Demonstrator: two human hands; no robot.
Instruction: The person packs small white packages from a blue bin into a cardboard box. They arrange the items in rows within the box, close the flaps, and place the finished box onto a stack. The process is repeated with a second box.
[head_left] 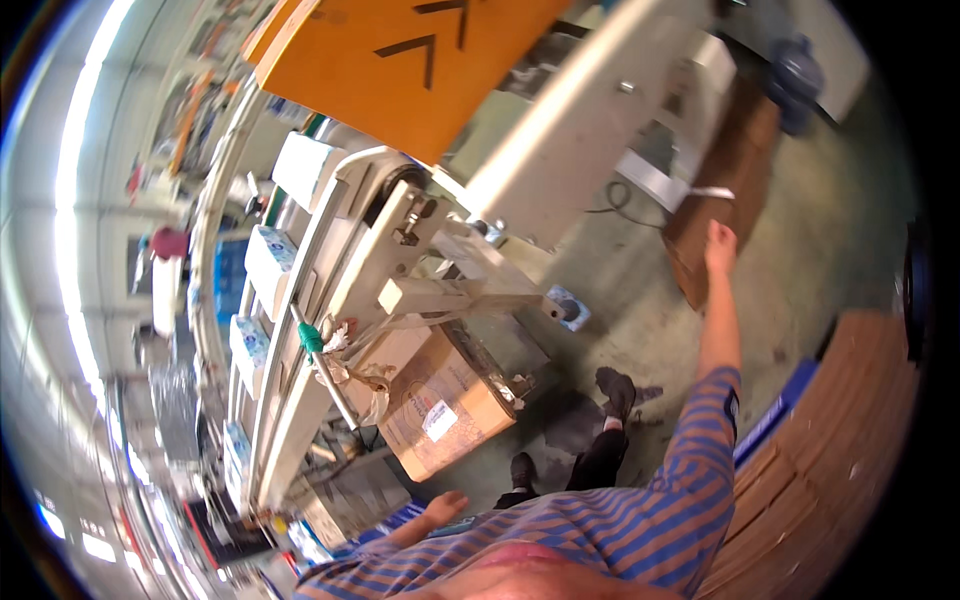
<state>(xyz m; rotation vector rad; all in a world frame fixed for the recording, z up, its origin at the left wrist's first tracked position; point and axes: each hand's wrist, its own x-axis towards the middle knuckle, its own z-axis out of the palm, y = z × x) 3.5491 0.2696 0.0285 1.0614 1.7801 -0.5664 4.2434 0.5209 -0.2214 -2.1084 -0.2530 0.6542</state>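
The right hand [720, 248] reaches out at the end of a stretched arm, its fingertips overlapping the near side edge of a large brown cardboard piece [735, 150]. Whether the fingers pinch that edge or only lie against it, I cannot tell. The cardboard slants away beyond the hand, a white strip [712, 192] just past the fingertips. The left hand [443, 508] is well apart, low by the waist; its fingers are too small to read as spread or closed.

Just beyond the left hand sits a carton [450, 405] with a white label, its lower edge near that hand, under the conveyor [345, 260]. Floor [590, 270] lies between this carton and the right arm, and also runs to the right of the right hand, as far as stacked cardboard [810, 450] with a blue edge strip [775, 415]. Left of the right hand, the pale machine frame [570, 130] bounds the room; past the cardboard's far end stands a blue jug [795, 75].
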